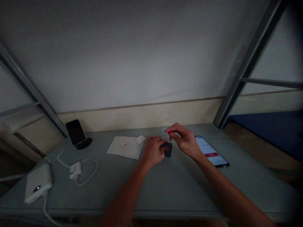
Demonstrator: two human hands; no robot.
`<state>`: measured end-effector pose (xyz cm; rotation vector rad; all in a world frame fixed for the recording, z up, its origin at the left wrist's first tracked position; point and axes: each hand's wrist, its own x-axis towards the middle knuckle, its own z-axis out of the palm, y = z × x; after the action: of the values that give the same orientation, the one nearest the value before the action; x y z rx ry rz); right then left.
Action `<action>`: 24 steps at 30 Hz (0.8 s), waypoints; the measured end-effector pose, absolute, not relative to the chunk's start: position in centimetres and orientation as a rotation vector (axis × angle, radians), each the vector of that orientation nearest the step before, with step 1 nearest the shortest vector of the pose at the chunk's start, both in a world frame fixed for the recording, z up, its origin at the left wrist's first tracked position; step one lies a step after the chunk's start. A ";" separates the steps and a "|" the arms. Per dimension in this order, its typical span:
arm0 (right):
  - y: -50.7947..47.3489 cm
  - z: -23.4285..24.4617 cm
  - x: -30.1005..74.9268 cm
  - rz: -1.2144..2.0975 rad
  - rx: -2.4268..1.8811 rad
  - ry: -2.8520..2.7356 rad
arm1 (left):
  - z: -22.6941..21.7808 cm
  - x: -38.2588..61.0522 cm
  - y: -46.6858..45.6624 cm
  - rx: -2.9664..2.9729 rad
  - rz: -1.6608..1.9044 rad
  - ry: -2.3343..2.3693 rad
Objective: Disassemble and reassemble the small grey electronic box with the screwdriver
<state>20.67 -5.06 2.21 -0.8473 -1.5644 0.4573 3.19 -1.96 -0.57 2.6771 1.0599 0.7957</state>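
A small dark block-like device [168,152] lies on the grey table, and my left hand [154,148] grips its left side with the fingers bent over it. In my right hand [183,138] is a red-handled screwdriver [170,135], pinched by the handle. Its shaft points down at the far edge of the dark device; the tip's exact contact is too small to make out. Left of my left hand lies a sheet of white paper [125,148] with a tiny dark speck on it. A small white rounded object [140,139] rests at the paper's right corner.
Right of my right hand lies a large phone [210,152] with a lit screen. At the left stand a dark-screened device on a stand [76,132], a white power bank [38,183] and a white adapter [75,170] with cables. Metal posts [236,75] flank the table [180,192]; a wall rises behind.
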 end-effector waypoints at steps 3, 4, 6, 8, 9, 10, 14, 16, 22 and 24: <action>-5.1 2.2 20.8 0.612 -0.832 -1.576 | -0.7 3.2 -1.9 2.684 0.806 1.058; -5.1 2.2 20.8 0.619 -0.830 -1.588 | -0.7 3.2 -1.9 2.685 0.813 1.059; -5.1 2.3 20.7 0.532 -0.837 -1.608 | -0.9 3.2 -1.9 2.684 0.829 1.061; -5.1 2.4 20.6 0.428 -0.851 -1.605 | -0.9 3.2 -1.9 2.684 0.838 1.063; -5.1 2.4 20.6 0.419 -0.853 -1.596 | -0.9 3.2 -1.9 2.684 0.839 1.063; -5.1 2.3 20.7 0.450 -0.851 -1.589 | -0.9 3.2 -1.9 2.686 0.838 1.062; -5.1 2.1 20.8 0.659 -0.818 -1.603 | -0.7 3.2 -2.0 2.688 0.828 1.062; -5.0 2.1 20.8 0.614 -0.818 -1.628 | -0.7 3.2 -2.0 2.692 0.812 1.077; -5.1 2.3 20.7 0.389 -0.850 -1.620 | -0.7 3.2 -1.9 2.702 0.802 1.067; -5.1 2.3 20.7 0.459 -0.847 -1.641 | -0.7 3.1 -1.9 2.697 0.804 1.055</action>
<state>20.72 -5.12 2.26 -0.8466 -1.6414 0.4588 3.12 -1.93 -0.67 2.6969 1.0546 0.8040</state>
